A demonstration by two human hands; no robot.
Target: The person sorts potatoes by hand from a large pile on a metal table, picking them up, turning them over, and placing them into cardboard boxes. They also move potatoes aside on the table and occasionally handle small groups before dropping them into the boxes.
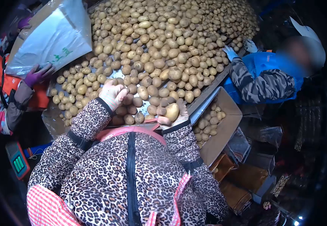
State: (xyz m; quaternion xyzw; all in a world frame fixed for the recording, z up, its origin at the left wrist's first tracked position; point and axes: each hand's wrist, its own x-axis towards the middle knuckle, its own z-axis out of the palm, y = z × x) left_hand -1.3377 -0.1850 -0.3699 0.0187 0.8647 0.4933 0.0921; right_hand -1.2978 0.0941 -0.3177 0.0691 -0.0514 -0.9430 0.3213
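My right hand, in a pale glove with dark fingertips, is closed around a yellowish potato at the near edge of the sorting table. Opposite it, my left hand wears a pale striped glove and rests over the potato pile. Its fingers are curled, and what lies beneath them is hidden. Darker, soil-covered potatoes lie between my hands, close to my body. Beyond them a large heap of potatoes covers most of the metal surface.
On the right, a carton holds potatoes. At left, a person's purple glove touches a plastic-lined box above more potatoes. Another person's gloved hand reaches the table's right edge. A scale display stands lower left.
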